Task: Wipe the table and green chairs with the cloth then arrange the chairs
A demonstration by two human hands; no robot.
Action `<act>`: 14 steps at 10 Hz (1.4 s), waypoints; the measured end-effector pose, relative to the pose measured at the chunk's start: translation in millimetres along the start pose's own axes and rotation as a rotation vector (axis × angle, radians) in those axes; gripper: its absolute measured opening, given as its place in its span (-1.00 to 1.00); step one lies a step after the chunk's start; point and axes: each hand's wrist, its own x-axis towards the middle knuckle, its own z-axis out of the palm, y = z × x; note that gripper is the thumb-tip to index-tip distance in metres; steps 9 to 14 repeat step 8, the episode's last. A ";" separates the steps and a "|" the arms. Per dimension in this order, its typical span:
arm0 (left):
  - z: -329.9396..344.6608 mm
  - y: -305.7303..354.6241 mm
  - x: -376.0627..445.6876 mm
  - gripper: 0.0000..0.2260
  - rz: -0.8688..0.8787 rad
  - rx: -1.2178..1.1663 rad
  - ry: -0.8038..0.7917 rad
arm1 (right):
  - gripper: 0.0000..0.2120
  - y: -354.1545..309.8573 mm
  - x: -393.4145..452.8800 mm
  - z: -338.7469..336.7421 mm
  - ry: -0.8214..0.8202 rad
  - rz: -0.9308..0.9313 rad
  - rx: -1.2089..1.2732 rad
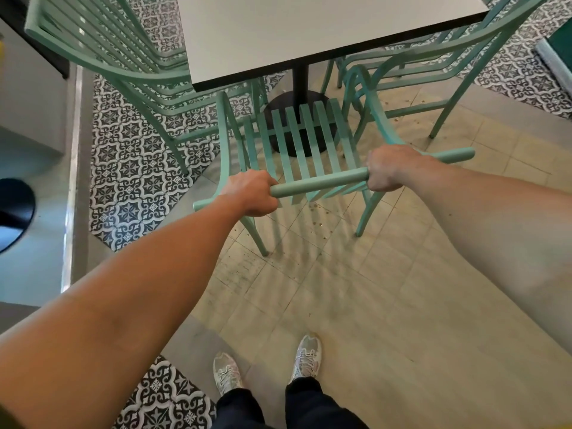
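A green slatted chair (305,140) stands in front of me, its seat partly under the white table (278,32). My left hand (252,193) and my right hand (388,168) both grip the chair's round top rail, left and right of its middle. A second green chair (102,60) stands at the table's left side. A third green chair (433,66) stands at the table's right side. No cloth is in view.
The table's black post and round base (297,119) sit under the chair seat. Patterned tiles (133,168) cover the floor on the left, plain beige tiles with crumbs (356,274) lie under my feet. A black round base (14,212) is at far left.
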 end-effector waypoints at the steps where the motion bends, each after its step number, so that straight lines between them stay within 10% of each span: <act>1: -4.2 -1.4 6.1 -0.67 0.000 0.005 0.001 | -0.87 1.8 6.6 -2.8 -0.007 0.007 0.014; 5: 5.5 -0.2 1.3 -0.73 -0.065 0.008 0.220 | -0.76 1.3 9.1 -0.8 0.036 0.007 -0.019; 7: 53.7 19.3 -19.3 -0.14 -0.059 0.065 0.495 | -0.12 -22.1 -7.1 57.2 0.579 0.346 0.152; 8: 89.1 25.9 -50.4 -0.06 0.018 0.081 0.486 | -0.01 -47.7 -29.3 92.3 0.568 0.391 0.285; 14: 89.1 25.9 -50.4 -0.06 0.018 0.081 0.486 | -0.01 -47.7 -29.3 92.3 0.568 0.391 0.285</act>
